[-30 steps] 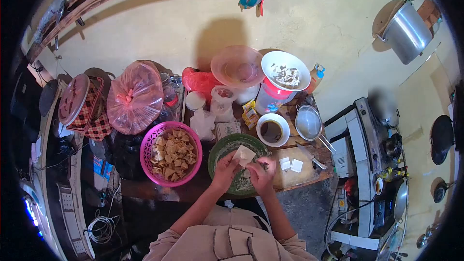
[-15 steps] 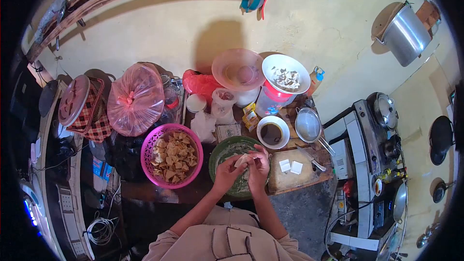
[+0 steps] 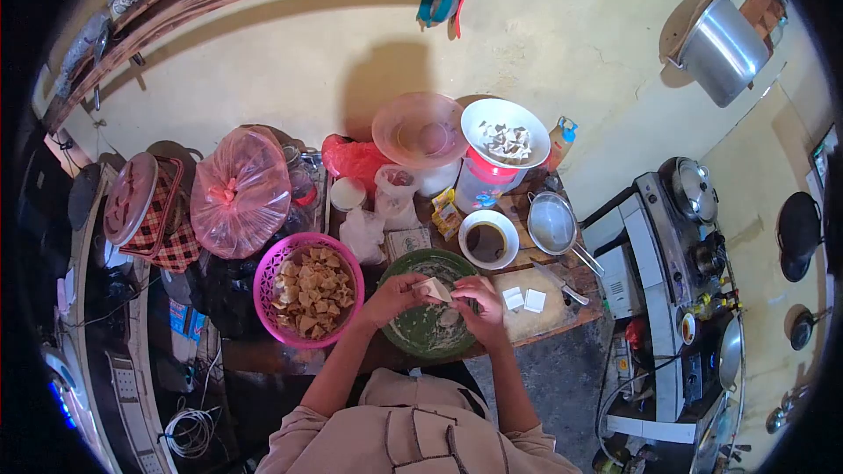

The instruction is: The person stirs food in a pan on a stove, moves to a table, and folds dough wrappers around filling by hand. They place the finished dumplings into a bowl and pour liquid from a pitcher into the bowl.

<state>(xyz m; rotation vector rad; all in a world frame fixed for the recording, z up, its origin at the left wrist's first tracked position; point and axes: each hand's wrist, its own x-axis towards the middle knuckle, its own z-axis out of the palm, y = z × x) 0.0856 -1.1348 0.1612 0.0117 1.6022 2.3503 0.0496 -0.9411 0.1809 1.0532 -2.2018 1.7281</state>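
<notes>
Over the green bowl point(image 3: 399, 333), my left hand point(image 3: 391, 300) pinches a small pale, flat-sided piece point(image 3: 432, 289) that looks like a dumpling wrapper. My right hand point(image 3: 481, 305) is closed, its fingertips at the right end of this piece. White paste smears the inside of the bowl, with a lump of it below my right fingers. Two white square pieces point(image 3: 534, 300) rest on the cutting board point(image 3: 518, 330) right of the bowl, beside a knife point(image 3: 562, 284). Left of my left hand, a pink basket point(image 3: 263, 316) holds many brown pieces.
Behind the green bowl stand a bowl of dark liquid point(image 3: 487, 240), a strainer point(image 3: 551, 221) and yellow packets point(image 3: 446, 213). A white bowl point(image 3: 470, 127) of pale pieces sits on a container. A tied pink bag point(image 3: 241, 184) stands at the left, and a stove point(image 3: 663, 228) at the right.
My hands have moved slightly apart, my left hand leftward, and the pale piece is now more exposed between them. The whole view has shifted a little.
</notes>
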